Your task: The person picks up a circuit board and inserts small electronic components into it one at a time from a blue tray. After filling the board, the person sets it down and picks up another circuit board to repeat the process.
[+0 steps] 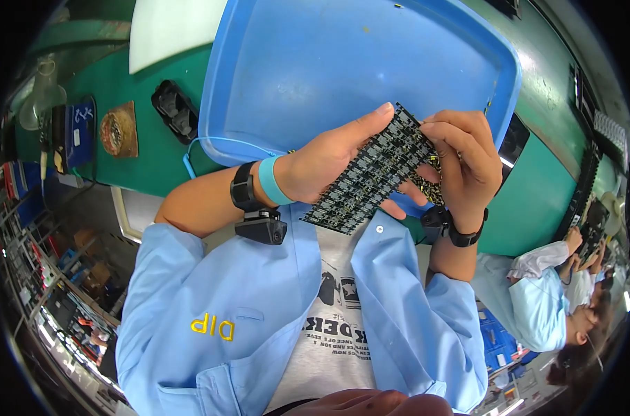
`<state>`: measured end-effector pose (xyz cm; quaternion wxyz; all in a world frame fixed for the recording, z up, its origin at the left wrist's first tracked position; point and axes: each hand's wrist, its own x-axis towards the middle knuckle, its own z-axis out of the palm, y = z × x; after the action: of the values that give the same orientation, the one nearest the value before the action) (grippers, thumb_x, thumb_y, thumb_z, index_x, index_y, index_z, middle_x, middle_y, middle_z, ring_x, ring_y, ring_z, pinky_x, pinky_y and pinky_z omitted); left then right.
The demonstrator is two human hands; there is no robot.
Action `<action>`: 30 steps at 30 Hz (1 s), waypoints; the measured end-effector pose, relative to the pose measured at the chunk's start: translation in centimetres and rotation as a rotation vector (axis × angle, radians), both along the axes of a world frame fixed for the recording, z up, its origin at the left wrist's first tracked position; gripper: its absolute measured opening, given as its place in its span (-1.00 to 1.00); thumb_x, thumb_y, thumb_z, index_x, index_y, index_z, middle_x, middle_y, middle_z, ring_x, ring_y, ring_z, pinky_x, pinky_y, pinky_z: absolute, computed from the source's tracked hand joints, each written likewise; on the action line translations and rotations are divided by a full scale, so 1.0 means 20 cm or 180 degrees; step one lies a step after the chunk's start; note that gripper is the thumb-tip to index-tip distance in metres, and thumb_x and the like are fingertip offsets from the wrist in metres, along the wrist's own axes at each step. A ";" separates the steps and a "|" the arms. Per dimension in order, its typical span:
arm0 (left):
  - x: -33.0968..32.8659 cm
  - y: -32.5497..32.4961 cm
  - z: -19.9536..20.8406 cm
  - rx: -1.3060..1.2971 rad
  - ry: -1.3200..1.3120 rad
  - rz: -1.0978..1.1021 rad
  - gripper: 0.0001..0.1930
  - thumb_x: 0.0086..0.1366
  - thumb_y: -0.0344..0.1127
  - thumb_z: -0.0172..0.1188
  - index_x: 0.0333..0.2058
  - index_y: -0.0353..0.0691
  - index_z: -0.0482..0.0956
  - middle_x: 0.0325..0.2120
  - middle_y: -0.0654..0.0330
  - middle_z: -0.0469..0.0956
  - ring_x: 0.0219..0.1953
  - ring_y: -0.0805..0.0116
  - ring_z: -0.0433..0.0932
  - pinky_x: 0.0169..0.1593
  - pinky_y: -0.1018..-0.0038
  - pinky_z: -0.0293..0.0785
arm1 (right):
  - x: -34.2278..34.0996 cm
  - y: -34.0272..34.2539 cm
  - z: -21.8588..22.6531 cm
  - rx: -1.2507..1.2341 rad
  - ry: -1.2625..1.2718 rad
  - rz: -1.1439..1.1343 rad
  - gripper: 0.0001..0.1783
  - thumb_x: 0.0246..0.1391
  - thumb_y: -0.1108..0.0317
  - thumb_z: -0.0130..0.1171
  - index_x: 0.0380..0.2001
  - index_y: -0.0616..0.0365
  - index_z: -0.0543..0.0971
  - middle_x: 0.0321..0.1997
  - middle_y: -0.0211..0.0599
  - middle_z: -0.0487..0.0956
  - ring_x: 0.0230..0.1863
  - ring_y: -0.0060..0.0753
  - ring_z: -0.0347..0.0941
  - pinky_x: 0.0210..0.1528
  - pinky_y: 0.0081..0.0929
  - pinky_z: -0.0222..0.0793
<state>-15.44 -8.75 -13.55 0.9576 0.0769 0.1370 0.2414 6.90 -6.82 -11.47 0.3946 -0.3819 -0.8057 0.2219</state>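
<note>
Workshop shelves (58, 277) curve along the left and a co-worker in pale blue (537, 305) sits to the right, around a green tabletop (145, 165) that carries the work close to the person's body. On it lies a big blue tray (294, 69), its near rim facing the chest, probably so that anything dropped lands inside it. Beside the tray's left wall rests a dark case (175, 111), apparently set aside to leave room for the arms. Over the tray's near edge is the circuit board (370, 170), slanted, its part-covered face toward the eyes, likely for a clear view. The left hand (318, 166) cradles it, thumb along the upper edge and fingers spread beneath, which seems to spread the support. The right hand (467, 149) has a narrow grip at the upper right corner, perhaps to steady it. Yellowish bits (429, 187) show behind the board; what they belong to cannot be told.
</note>
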 end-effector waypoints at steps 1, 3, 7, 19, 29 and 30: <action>-0.03 0.00 -0.01 0.0045 0.0020 0.0007 -0.19 0.63 0.35 -0.43 0.42 -0.25 0.31 0.25 -0.19 0.50 0.19 -0.18 0.62 0.22 -0.07 0.63 | -0.03 -0.01 -0.01 -0.0023 0.0013 -0.0055 -0.67 -0.09 0.69 0.34 -0.19 0.21 0.73 -0.17 -0.26 0.73 -0.27 -0.27 0.53 -0.25 -0.38 0.42; -0.08 -0.03 -0.08 0.0125 0.0050 -0.0021 -0.20 0.64 0.34 -0.41 0.42 -0.26 0.31 0.23 -0.17 0.52 0.18 -0.13 0.63 0.21 -0.01 0.65 | -0.08 -0.05 -0.07 -0.0074 0.0026 -0.0209 -0.67 -0.12 0.69 0.34 -0.21 0.21 0.73 -0.17 -0.26 0.73 -0.27 -0.27 0.54 -0.26 -0.39 0.42; -0.14 -0.05 -0.14 0.0081 -0.0006 0.0047 -0.22 0.64 0.33 -0.38 0.40 -0.26 0.33 0.20 -0.14 0.55 0.17 -0.09 0.64 0.20 0.01 0.66 | -0.15 -0.07 -0.10 0.0191 -0.0172 -0.0206 -0.68 -0.13 0.66 0.35 -0.22 0.22 0.74 -0.18 -0.24 0.74 -0.27 -0.24 0.55 -0.26 -0.38 0.42; -0.21 -0.04 -0.17 0.0249 0.0252 -0.0079 -0.25 0.66 0.30 -0.36 0.34 -0.28 0.38 0.16 -0.07 0.58 0.09 0.01 0.69 0.14 0.08 0.71 | -0.26 -0.10 -0.09 0.0737 -0.0826 -0.0128 -0.57 -0.27 0.64 0.30 -0.19 0.25 0.75 -0.17 -0.21 0.73 -0.26 -0.17 0.57 -0.25 -0.33 0.46; -0.14 -0.06 -0.11 0.0117 -0.0023 -0.0042 -0.22 0.64 0.33 -0.39 0.38 -0.26 0.36 0.22 -0.11 0.55 0.11 -0.02 0.68 0.16 0.07 0.69 | -0.16 -0.13 -0.10 -0.1303 0.1218 -0.0583 -0.84 0.21 0.60 0.29 -0.15 0.34 0.72 -0.06 -0.14 0.67 -0.09 -0.34 0.57 -0.06 -0.42 0.46; -0.13 -0.07 -0.11 0.0127 0.0014 -0.0045 -0.22 0.64 0.34 -0.39 0.38 -0.25 0.35 0.22 -0.13 0.55 0.12 -0.02 0.68 0.16 0.06 0.68 | -0.14 -0.12 -0.09 -0.1731 0.1262 -0.0443 -0.85 0.26 0.57 0.28 -0.13 0.35 0.71 -0.03 -0.15 0.65 -0.03 -0.36 0.55 0.00 -0.41 0.47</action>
<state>-18.06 -10.05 -15.70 0.9573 0.0975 0.1338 0.2371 4.14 -9.21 -13.21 0.4415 -0.4766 -0.5967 0.4711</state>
